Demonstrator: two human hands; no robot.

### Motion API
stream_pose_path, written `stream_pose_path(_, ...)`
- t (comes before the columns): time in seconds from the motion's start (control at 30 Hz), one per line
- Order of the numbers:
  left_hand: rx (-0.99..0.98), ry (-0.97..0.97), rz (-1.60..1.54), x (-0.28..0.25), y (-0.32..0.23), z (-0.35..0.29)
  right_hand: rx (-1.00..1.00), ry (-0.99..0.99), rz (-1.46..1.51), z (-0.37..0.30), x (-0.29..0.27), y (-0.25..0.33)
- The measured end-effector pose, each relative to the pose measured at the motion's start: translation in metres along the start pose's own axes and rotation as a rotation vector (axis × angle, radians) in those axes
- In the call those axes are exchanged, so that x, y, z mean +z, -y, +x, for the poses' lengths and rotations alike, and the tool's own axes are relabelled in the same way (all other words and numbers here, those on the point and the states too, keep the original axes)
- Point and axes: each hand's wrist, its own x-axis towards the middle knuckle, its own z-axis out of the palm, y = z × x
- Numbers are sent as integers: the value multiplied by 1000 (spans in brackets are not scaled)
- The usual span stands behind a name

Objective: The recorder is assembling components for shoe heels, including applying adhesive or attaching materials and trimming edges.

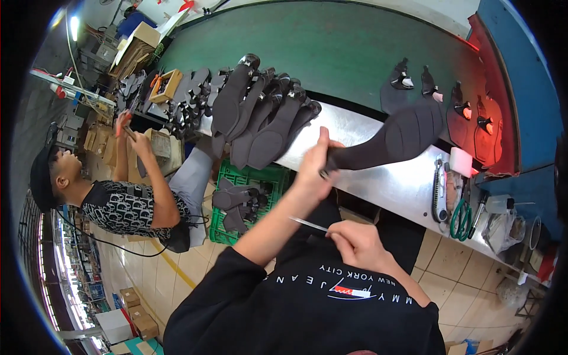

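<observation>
A worker in a black top (331,319) holds a black sole (408,136) above a metal counter (378,186), the left hand (316,168) clamped on its narrow end just beyond the near edge. The sole runs from that grip to the right, its broad front end reaching across the counter toward the green belt (313,41) along the far edge. Whether its underside touches the surface cannot be told.

The right hand (358,242), well apart from the sole and nearer the worker's body, pinches a slim metal tool (309,225) between thumb and fingers, its tip directed left, toward the left forearm. The two hands are apart, the right one lower and off the counter's near edge.

To the left of the left hand, a heap of dark soles (260,112) with heels overhangs the near edge of the counter. Toward the counter's right end lie a utility knife (438,189), green-handled scissors (461,219) and a white block (461,161), near the front end of the held sole. On the belt at right, dark pieces with heels (402,86) sit before a red-lit opening (494,112) in a blue housing (523,65).

Below the heap, a green crate (218,232) on the tiled floor (455,266) holds more dark pieces (236,201). At left, a co-worker (127,207) in a cap and patterned shirt grips an orange-handled tool (121,122).
</observation>
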Motion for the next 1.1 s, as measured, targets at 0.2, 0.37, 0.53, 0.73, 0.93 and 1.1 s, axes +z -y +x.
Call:
stream_pose_path(0.2,184,405,1057,4,-126,82,319,-10,250,-6,-72,20)
stream_pose_path(0.37,559,460,1967,54,-131,139,474,-350,78,-12,-86,-21)
stream_pose_path(0.53,874,212,1710,113,-56,223,369,-588,-563,-9,-101,-62)
stream_pose_path(0.73,1018,-113,1624,149,52,254,457,-485,-879,2,-108,-80)
stream_pose_path(0.93,968,128,1034,141,39,211,391,-471,-1034,-4,-112,-81)
stream_pose_path(1.1,889,444,581,121,0,118,242,-699,-480,-1,-128,-64)
